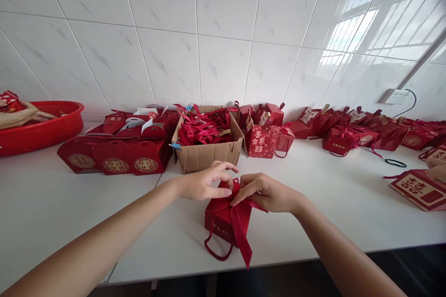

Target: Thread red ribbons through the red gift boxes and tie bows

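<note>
A small dark-red gift box (219, 219) stands on the table before me, with a twisted cord handle (219, 256) drooping from its front. A red satin ribbon (241, 236) lies across its top, one long tail hanging down over the front. My left hand (205, 183) is at the upper left of the box, thumb and index finger pinched at the ribbon, other fingers stretched out. From the right, my right hand (268, 192) pinches the ribbon near the middle of the lid. The ribbon's crossing point is partly covered by my fingers.
Behind the box stands a cardboard box (209, 155) full of red ribbons. Several red boxes (114, 158) stand left of it, more gift boxes (265, 141) to the right. A red basin (69, 123) with another person's hands (21, 113) is far left; another person's hand (438, 171) touches a box far right.
</note>
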Demonstrator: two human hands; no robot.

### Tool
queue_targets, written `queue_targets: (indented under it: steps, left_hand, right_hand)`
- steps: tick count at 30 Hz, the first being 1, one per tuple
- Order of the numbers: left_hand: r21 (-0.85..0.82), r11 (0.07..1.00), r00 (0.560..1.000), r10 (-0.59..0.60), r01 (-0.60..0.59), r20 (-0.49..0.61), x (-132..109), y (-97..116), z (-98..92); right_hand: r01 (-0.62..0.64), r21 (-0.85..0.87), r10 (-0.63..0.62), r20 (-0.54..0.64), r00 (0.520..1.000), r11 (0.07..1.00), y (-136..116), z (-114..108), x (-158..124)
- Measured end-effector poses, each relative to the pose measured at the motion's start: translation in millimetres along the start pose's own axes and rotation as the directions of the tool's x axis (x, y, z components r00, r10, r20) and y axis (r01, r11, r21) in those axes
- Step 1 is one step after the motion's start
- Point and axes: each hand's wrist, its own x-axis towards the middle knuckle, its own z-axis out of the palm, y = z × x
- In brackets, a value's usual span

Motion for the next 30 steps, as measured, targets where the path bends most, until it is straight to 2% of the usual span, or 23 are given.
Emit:
queue_targets:
  steps: [8,16,22,25,30]
  left_hand:
    - [-0.003,1.000,1.000,-0.012,0.012,0.025,-4.5,4.1,-5.3]
    - [-0.041,0.999,1.000,-0.012,0.011,-0.017,-5.6,4.5,5.9]
    - [-0.019,0.999,0.999,-0.045,0.046,0.005,-6.4,9.2,0.1]
    - [0.011,1.000,0.999,-0.027,0.027,0.019,-7.0,7.7,-1.4]
    - [0.000,1.000,0.999,0.008,-0.008,-0.045,-7.9,0.2,1.8]
  right_hand:
    - [0.010,0.036,-0.010,-0.004,1.000,0.999,-2.3,-1.4,0.5]
    - [-0.031,0.089,0.039,-0.086,0.996,0.996,-4.6,-1.3,0.1]
    - [-0.029,0.019,0.029,-0.044,0.999,0.999,-4.8,-3.5,-0.4]
    - [-0.013,-0.002,0.013,-0.034,0.999,1.000,-3.6,-3.7,-1.1]
    - [0.006,0.021,-0.005,-0.049,0.999,1.000,-2.4,-1.3,-1.0]
